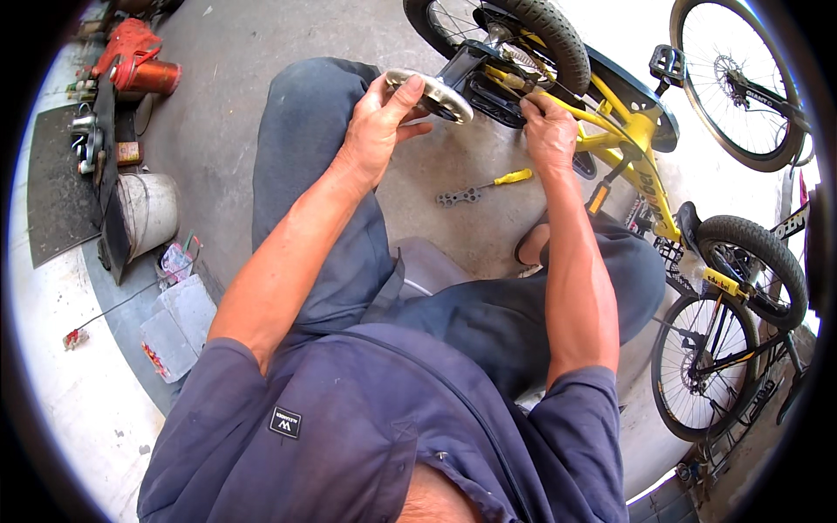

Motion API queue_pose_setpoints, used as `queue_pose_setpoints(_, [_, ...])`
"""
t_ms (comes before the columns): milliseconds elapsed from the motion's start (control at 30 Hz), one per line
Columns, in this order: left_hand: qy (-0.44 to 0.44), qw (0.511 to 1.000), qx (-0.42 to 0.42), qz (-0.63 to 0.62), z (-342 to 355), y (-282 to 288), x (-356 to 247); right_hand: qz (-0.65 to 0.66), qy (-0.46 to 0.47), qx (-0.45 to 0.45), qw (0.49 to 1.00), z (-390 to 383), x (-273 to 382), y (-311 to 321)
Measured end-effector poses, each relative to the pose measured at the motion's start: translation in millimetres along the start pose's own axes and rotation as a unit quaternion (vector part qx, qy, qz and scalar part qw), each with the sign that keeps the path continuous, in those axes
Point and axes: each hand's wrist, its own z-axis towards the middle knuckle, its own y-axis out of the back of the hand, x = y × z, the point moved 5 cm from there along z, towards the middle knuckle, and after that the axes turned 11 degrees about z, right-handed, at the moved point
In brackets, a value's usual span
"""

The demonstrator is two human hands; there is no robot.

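My left hand (pixel 377 126) grips the rim of a small stabiliser wheel (pixel 455 106), pale with a dark centre; my thumb lies on top and some fingers stretch below. A black bracket (pixel 466 63) runs beside it toward the rear of a yellow child's bike (pixel 641 131) with a knobbly black tyre (pixel 562 44). My right hand (pixel 551 132) is closed, fingertips pinched near the bike's dark parts beside the yellow frame; what they hold is hidden. On the floor below lie a yellow-handled screwdriver (pixel 513 177) and a grey multi-hole spanner (pixel 458 198).
At the left stand a red can (pixel 157 77), a whitish bucket (pixel 150 209) and a dark board (pixel 61 183) with metal parts nearby. A grey flattened box (pixel 179 324) lies lower. Other bicycles stand at the right, including a large wheel (pixel 704 366).
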Motion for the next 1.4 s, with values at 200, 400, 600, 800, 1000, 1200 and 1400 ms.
queue_pose_setpoints(200, [0.003,1.000,0.000,0.009,-1.7,1.6,-1.4,0.093,-0.059,0.017,0.994,-0.8,-21.3,-7.7])
queue_pose_setpoints(400, [0.002,1.000,-0.004,0.003,-2.7,0.5,-2.4,0.060,-0.026,0.007,0.998,-0.7,-18.8,-9.5])
queue_pose_setpoints(600, [0.006,1.000,-0.002,0.000,-2.0,2.2,-0.2,-0.003,0.002,0.006,1.000,-0.2,-18.5,-13.4])
queue_pose_setpoints(800, [0.003,1.000,0.005,0.002,-1.6,0.6,-1.5,-0.095,-0.007,0.043,0.995,-6.6,-29.2,-20.6])
queue_pose_setpoints(1000, [0.000,1.000,0.001,0.001,-1.7,1.9,-0.6,-0.123,-0.015,0.040,0.991,-5.7,-1.1,-13.2])
queue_pose_setpoints(1200, [0.002,1.000,-0.006,0.003,-1.2,1.1,-1.2,-0.116,0.028,0.018,0.993,-3.9,24.9,-8.3])
queue_pose_setpoints(1400, [0.003,1.000,-0.010,0.002,-0.6,-0.7,-2.1,-0.175,0.183,0.002,0.967,-3.4,61.2,-21.1])
